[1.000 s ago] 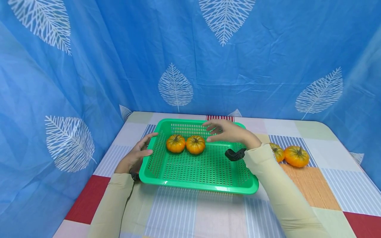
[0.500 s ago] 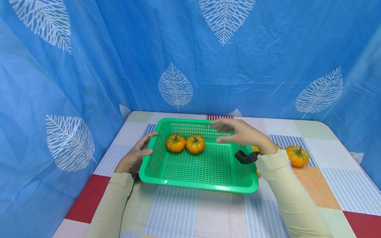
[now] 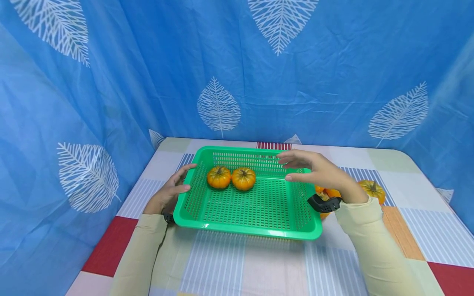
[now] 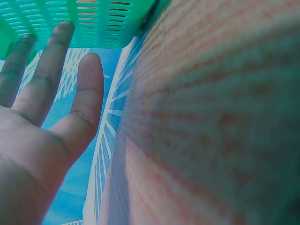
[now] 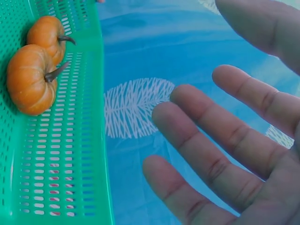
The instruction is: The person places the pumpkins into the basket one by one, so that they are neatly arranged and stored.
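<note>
A green plastic basket with slotted walls stands on the table. Inside it, near the far left, two small orange pumpkins sit side by side. At the basket's left end is my left hand. Its fingertips reach the slotted wall in the left wrist view, fingers spread and nearly straight. Over the basket's right end hovers my right hand, fingers apart and loosely bent, holding nothing. Beyond the right wall, more pumpkins are partly hidden by this hand and its wrist.
Another orange pumpkin lies farther right on the patchwork tablecloth. A blue curtain with white leaf prints hangs behind the table and along its left side.
My right hand has moved rightward, from over the basket's middle to its right end, covering some of the pumpkins outside. The left hand, basket and two pumpkins inside have stayed put.
</note>
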{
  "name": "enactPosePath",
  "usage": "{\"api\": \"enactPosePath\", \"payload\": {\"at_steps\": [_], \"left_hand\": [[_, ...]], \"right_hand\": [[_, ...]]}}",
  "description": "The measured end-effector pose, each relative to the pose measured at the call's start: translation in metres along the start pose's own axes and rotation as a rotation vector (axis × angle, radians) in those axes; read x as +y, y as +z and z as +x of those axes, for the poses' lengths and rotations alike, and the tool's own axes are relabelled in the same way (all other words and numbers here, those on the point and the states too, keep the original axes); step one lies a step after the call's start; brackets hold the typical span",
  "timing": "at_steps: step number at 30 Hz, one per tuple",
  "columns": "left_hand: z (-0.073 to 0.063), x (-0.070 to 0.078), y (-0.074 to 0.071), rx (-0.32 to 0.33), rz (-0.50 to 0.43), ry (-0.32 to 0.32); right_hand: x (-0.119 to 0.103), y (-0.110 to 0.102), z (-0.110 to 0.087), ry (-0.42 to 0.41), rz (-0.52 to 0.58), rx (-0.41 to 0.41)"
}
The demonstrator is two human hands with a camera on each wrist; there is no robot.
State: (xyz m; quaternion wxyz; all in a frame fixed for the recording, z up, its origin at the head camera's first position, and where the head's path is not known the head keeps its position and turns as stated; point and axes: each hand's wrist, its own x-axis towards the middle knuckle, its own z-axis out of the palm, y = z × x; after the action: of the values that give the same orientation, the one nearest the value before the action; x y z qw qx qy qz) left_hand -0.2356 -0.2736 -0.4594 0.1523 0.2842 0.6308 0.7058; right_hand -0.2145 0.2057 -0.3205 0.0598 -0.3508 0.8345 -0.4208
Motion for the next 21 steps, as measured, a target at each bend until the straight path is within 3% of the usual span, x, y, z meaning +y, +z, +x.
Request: {"api": "enactPosePath", "payload": {"at_steps": [9,21], "left_hand": [[0.002,-0.001,0.000,-0.010,-0.010,0.008],[0.001,-0.002,0.000,0.001,0.028,0.015]], "right_hand": [[0.009,-0.002,-0.027,-0.066,0.047,0.098],[0.030,0.002,-0.059,-0.052,0.083,0.177]]}}
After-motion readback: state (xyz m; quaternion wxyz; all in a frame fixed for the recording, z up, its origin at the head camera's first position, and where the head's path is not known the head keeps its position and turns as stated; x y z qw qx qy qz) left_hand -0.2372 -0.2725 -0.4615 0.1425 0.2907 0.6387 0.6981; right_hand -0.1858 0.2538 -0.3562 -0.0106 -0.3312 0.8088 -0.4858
